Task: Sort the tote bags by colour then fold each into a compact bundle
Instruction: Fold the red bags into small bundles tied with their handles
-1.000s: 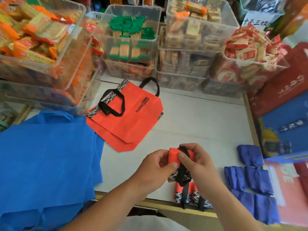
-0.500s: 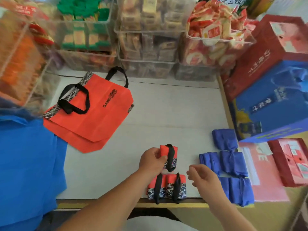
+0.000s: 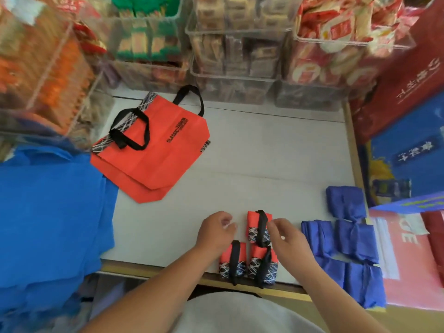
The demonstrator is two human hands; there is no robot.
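Three red folded bundles with black straps lie at the table's front edge: one (image 3: 257, 226) further back, two (image 3: 233, 260) (image 3: 262, 265) side by side in front. My left hand (image 3: 216, 233) hovers just left of the back bundle, fingers loosely curled, holding nothing. My right hand (image 3: 287, 239) sits at that bundle's right side, fingertips by its strap, also without a hold. Two flat red tote bags (image 3: 153, 150) lie stacked at the back left. Unfolded blue bags (image 3: 48, 212) are piled on the left. Several blue bundles (image 3: 348, 239) lie on the right.
Clear plastic bins (image 3: 235, 58) of packaged snacks line the back and left of the white table (image 3: 264, 152). Red and blue boxes (image 3: 408, 121) stand along the right edge, with a pink box (image 3: 403, 260) under the blue bundles.
The red bundle that both hands were wrapping with its strap now lies on the table behind the other two. My left hand has let go of it and my right hand has come up beside it.
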